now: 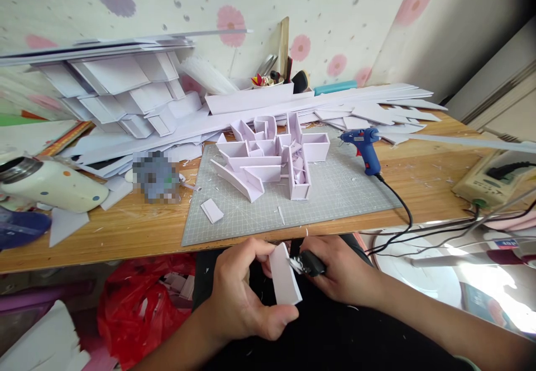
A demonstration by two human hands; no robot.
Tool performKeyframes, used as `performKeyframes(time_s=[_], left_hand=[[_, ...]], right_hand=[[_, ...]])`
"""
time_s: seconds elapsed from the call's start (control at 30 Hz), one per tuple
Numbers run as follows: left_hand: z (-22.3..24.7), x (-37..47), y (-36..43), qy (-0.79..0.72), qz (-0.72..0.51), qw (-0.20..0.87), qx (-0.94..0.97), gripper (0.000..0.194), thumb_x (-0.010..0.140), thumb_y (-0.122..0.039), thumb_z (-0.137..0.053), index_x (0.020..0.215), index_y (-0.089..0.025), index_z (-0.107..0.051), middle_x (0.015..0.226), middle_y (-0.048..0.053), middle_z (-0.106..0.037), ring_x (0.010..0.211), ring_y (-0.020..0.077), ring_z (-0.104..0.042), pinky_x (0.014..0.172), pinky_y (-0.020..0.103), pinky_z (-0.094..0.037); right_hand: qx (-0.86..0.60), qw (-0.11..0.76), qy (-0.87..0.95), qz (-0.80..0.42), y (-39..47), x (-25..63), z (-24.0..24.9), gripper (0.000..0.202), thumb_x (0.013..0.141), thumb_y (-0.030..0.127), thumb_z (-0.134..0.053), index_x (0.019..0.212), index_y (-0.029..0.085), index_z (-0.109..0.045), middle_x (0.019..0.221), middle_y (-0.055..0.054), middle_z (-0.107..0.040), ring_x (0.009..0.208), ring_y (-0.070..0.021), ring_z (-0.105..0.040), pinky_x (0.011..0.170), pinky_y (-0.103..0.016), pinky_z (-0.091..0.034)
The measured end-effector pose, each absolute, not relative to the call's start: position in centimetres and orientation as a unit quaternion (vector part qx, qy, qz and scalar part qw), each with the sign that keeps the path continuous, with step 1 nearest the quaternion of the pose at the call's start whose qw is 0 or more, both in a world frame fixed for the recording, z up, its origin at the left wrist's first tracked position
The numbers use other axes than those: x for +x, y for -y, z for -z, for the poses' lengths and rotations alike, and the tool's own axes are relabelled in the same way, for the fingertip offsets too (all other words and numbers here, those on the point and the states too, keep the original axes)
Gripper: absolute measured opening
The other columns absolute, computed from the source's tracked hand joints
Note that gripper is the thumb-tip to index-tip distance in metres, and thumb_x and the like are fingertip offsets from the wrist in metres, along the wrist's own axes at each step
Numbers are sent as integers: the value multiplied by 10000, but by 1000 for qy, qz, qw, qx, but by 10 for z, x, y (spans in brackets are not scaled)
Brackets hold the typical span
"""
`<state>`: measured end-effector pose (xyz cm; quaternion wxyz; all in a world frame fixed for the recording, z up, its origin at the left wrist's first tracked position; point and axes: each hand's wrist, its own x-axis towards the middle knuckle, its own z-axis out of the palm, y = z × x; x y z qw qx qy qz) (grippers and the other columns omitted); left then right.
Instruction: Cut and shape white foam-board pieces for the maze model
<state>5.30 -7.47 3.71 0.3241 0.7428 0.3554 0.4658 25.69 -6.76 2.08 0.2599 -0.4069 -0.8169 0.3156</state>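
My left hand (247, 293) grips a small white foam board piece (285, 276) by its ends, thumb at the lower end and fingers at the upper. In my right hand (339, 270) is a black-handled knife (312, 263), its metallic front part at the board's right edge; the blade itself is hard to make out. Both hands are above my lap, just below the table edge. Beyond them, a cutting mat (335, 192) carries white box-like foam board parts (255, 162), some joined, plus a small loose white piece (213, 210).
A blue glue gun (363, 147) stands at the mat's right, its cord hanging over the edge. Stacked white boards (125, 81) line the wall. A cream bottle (54, 184) lies at left. A power strip (489, 176) sits at right; a red plastic bag (138, 304) is below.
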Motion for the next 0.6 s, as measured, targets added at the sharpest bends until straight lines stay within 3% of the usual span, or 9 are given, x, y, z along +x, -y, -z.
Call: performKeyframes(time_s=[0.13,0.6], left_hand=[[-36,53,74,-355,-465,317,747,470,669,-591,-695,862,-182,-565,633,-14,-553,517,114,-520,499,228,-423],[-36,54,80,-344,-458,319,755,496,708,-657,-629,868,-196,-539,635,-9,-539,516,115,-503,496,240,-414]], right_hand=[[-376,271,830,-311,69,257,-20,125,711,86,-497,719,208,-470,642,2,-586,544,-126,-507,519,-216,-342],[-451,232,794,-335,68,254,-19,121,722,85,-531,723,201,-495,708,-31,-632,642,-163,-584,577,-235,-386]])
